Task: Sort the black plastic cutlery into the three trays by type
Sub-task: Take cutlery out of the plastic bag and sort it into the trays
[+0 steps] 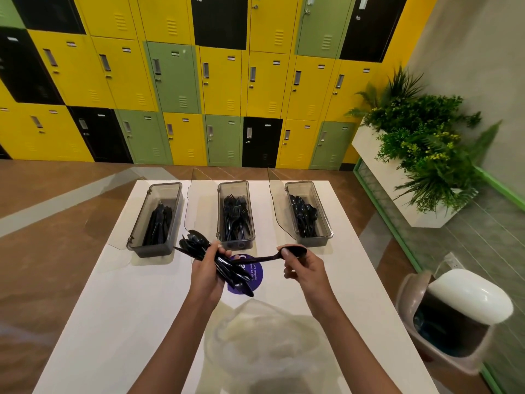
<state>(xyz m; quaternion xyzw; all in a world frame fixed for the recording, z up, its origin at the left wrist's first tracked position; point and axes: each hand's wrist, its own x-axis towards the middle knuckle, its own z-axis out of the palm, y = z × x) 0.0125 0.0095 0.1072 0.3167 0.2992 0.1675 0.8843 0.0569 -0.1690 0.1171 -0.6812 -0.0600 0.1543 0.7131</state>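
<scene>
Clear bag (264, 336) nearest, on white counter (113, 308). L hand (206, 270): fingers (224, 253) clenched round cutlery bundle (227, 268). R hand (301, 264) pinches spoon (261, 258) by its bowl, over purple sticker (257, 273). Beyond, l-to-r: knife tray (139, 217), fork tray (237, 244), spoon tray (314, 241).

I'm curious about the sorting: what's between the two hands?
In the head view, a spoon spans the gap: right hand pinches its bowl, handle toward the bundle in the left hand. Purple sticker beneath.

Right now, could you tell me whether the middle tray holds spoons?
No, the middle tray holds forks, their tines showing; the spoons lie in the right tray.
</scene>
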